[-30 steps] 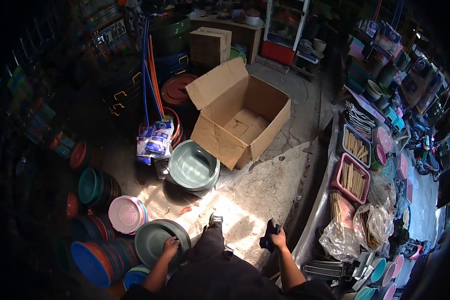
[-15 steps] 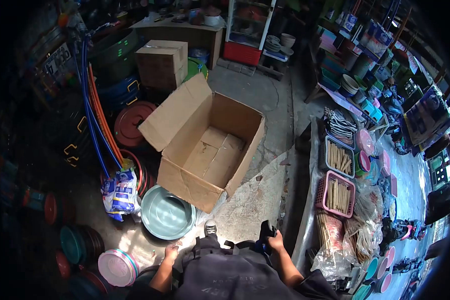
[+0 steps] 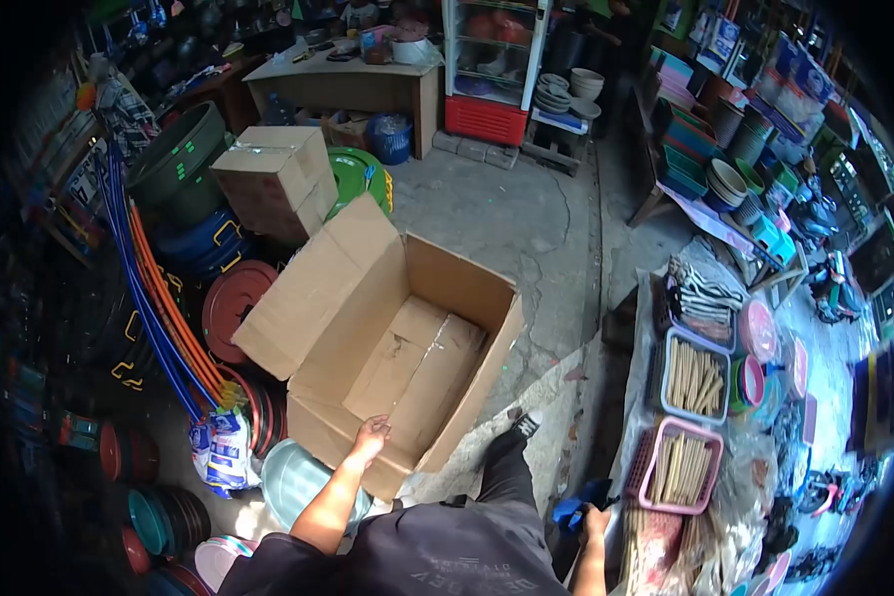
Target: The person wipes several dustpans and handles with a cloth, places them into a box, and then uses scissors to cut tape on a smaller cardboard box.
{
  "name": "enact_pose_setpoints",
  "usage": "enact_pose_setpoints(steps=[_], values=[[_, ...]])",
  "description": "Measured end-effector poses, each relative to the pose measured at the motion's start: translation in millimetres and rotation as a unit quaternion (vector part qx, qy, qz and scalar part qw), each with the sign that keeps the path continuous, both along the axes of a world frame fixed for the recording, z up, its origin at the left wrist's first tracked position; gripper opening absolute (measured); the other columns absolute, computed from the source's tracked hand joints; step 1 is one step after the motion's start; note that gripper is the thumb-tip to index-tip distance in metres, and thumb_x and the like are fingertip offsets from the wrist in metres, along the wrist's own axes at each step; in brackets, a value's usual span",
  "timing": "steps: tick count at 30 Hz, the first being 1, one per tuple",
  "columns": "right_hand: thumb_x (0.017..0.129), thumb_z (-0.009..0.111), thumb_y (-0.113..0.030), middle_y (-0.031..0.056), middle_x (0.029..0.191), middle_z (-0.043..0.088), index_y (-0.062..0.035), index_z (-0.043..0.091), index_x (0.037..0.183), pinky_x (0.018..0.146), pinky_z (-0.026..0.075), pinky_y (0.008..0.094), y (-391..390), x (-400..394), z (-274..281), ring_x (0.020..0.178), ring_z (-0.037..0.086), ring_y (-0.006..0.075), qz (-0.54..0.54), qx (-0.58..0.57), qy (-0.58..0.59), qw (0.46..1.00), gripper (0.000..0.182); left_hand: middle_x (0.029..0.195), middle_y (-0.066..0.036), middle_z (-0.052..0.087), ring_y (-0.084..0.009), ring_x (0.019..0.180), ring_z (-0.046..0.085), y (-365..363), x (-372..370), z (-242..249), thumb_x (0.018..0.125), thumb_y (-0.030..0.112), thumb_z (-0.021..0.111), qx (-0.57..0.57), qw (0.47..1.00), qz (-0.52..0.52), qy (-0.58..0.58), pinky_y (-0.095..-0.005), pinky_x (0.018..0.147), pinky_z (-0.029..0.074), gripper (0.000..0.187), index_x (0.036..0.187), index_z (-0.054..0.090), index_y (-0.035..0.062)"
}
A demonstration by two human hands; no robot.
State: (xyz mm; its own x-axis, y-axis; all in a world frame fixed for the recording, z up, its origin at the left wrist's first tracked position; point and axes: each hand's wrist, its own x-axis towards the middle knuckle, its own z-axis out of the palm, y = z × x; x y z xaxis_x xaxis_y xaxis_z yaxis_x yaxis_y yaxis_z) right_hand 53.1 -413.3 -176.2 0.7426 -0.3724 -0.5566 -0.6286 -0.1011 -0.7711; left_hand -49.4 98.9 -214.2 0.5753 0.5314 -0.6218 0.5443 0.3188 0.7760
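The large brown cardboard box (image 3: pixel 387 343) stands on the concrete floor (image 3: pixel 507 214) just in front of the person, its top open and its inside bare: only the folded bottom flaps show, with nothing packed in it yet. The left hand (image 3: pixel 371 434) reaches forward and rests on the box's near rim, fingers bent loosely over the edge; it looks to be touching the cardboard rather than clamping it, so the grip there reads as released. The right hand (image 3: pixel 594 518) hangs low at the person's right side, clenched around a dark blue cloth-like bundle (image 3: pixel 574 507); what exactly the bundle is cannot be told.

Judging by this, the work with the box is at its start: the box is opened and within reach, but not filled, moved or closed.

The box sits skewed to the person. Its long axis runs from near left to far right, and its opening faces up. One big flap (image 3: pixel 313 288) is folded out on the left side, leaning up and away toward the stacked red round lids (image 3: pixel 230 308). The far right corner points toward the bare floor.

Just near left of the box, touching or almost touching its near wall, lies a pale grey-green plastic basin (image 3: pixel 293 482). A sealed smaller cardboard carton (image 3: pixel 273 179) sits beyond the box on the far left.
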Motion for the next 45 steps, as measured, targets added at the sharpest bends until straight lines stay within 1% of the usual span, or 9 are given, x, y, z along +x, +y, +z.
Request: enact_pose_setpoints(steps=[5, 17, 26, 30, 32, 34, 37, 39, 45], values=[[0.075, 0.057, 0.006, 0.0071, 0.086, 0.062, 0.0041, 0.057, 0.108, 0.058, 0.049, 0.0313, -22.5, 154.5, -57.6, 0.064, 0.059, 0.0179, 0.031, -0.031, -0.019, 0.999, 0.032, 0.117, -0.016, 0.063, -0.0203, 0.095, 0.061, -38.7, 87.7, -41.8, 0.09, 0.012, 0.061, 0.017, 0.999, 0.021, 0.033, -0.0314, 0.078, 0.051, 0.042, 0.129, 0.051, -0.0023], [0.078, 0.067, -0.003, 0.0174, 0.109, 0.062, 0.0071, 0.05, 0.121, 0.082, 0.05, 0.0343, 64.8, 499.3, 28.1, 0.092, 0.062, 0.0234, 0.277, 0.015, -0.051, 0.959, 0.047, 0.102, -0.014, 0.065, -0.0209, 0.087, 0.062, -58.1, 253.9, 11.0, 0.09, 0.01, 0.06, 0.037, 0.991, 0.099, 0.087, -0.0324, 0.075, 0.05, 0.038, 0.125, 0.053, -0.0027], [0.079, 0.064, 0.003, 0.0112, 0.1, 0.065, 0.0055, 0.055, 0.115, 0.077, 0.052, 0.0328, 236.6, 670.4, 14.6, 0.085, 0.063, 0.0198, 0.422, 0.087, -0.131, 0.893, 0.037, 0.101, -0.011, 0.067, -0.0203, 0.079, 0.064, -47.3, 375.7, -87.4, 0.085, 0.009, 0.06, -0.028, 0.978, 0.205, -0.016, -0.0333, 0.069, 0.051, 0.026, 0.108, 0.063, -0.0028], [0.08, 0.066, -0.001, 0.0114, 0.1, 0.065, 0.0061, 0.055, 0.116, 0.075, 0.051, 0.0326, 310.7, 747.2, 15.1, 0.083, 0.063, 0.0204, 0.469, 0.067, -0.109, 0.874, 0.039, 0.085, -0.01, 0.065, -0.0182, 0.077, 0.063, -0.4, 486.5, -66.1, 0.082, 0.01, 0.066, 0.159, 0.98, -0.024, 0.117, -0.0331, 0.068, 0.052, 0.018, 0.096, 0.066, -0.0005], [0.079, 0.068, -0.003, 0.0139, 0.103, 0.065, 0.008, 0.054, 0.117, 0.077, 0.05, 0.0335, 360.4, 783.3, 49.9, 0.086, 0.063, 0.0221, 0.494, 0.046, -0.109, 0.861, 0.043, 0.083, -0.008, 0.063, -0.0165, 0.075, 0.062, 37.6, 537.5, -103.2, 0.084, 0.007, 0.065, -0.072, 0.981, 0.153, -0.094, -0.0351, 0.068, 0.05, 0.006, 0.088, 0.063, 0.0037], [0.079, 0.068, -0.003, 0.014, 0.103, 0.065, 0.0079, 0.053, 0.118, 0.078, 0.05, 0.0334, 395.1, 824.3, 50.3, 0.087, 0.062, 0.0227, 0.517, 0.04, -0.104, 0.849, 0.043, 0.087, -0.009, 0.064, -0.0171, 0.081, 0.062, 86.3, 590.7, -78.2, 0.087, 0.007, 0.062, 0.136, 0.99, 0.016, -0.029, -0.0338, 0.07, 0.051, 0.005, 0.09, 0.063, 0.0026], [0.078, 0.068, -0.002, 0.0133, 0.104, 0.063, 0.0064, 0.051, 0.121, 0.082, 0.05, 0.034, 434.2, 888.0, 30.3, 0.089, 0.062, 0.0233, 0.536, 0.024, -0.083, 0.84, 0.047, 0.107, -0.016, 0.065, -0.024, 0.095, 0.065, 132.3, 667.2, -51.5, 0.087, 0.017, 0.067, 0.257, 0.943, 0.197, -0.077, -0.033, 0.082, 0.052, 0.03, 0.111, 0.064, -0.001], [0.08, 0.064, 0.004, 0.014, 0.122, 0.058, 0.0028, 0.044, 0.132, 0.097, 0.043, 0.0371, 469.1, 931.6, 30.1, 0.108, 0.058, 0.0251, 0.571, 0.075, -0.036, 0.817, 0.056, 0.107, -0.013, 0.066, -0.0223, 0.097, 0.065, 166.6, 704.9, -23.1, 0.087, 0.018, 0.067, 0.228, 0.941, 0.236, -0.082, -0.0336, 0.083, 0.051, 0.032, 0.114, 0.062, 0.001], [0.077, 0.062, 0.006, 0.0132, 0.12, 0.057, 0.0019, 0.045, 0.131, 0.095, 0.045, 0.0368, 620.5, 1047.4, -6.3, 0.105, 0.058, 0.0242, 0.662, 0.102, -0.007, 0.742, 0.057, 0.11, -0.012, 0.065, -0.0226, 0.098, 0.065, 220.2, 740.9, -5.7, 0.088, 0.018, 0.065, 0.171, 0.911, 0.372, -0.038, -0.0347, 0.086, 0.05, 0.035, 0.12, 0.059, 0.0035]])
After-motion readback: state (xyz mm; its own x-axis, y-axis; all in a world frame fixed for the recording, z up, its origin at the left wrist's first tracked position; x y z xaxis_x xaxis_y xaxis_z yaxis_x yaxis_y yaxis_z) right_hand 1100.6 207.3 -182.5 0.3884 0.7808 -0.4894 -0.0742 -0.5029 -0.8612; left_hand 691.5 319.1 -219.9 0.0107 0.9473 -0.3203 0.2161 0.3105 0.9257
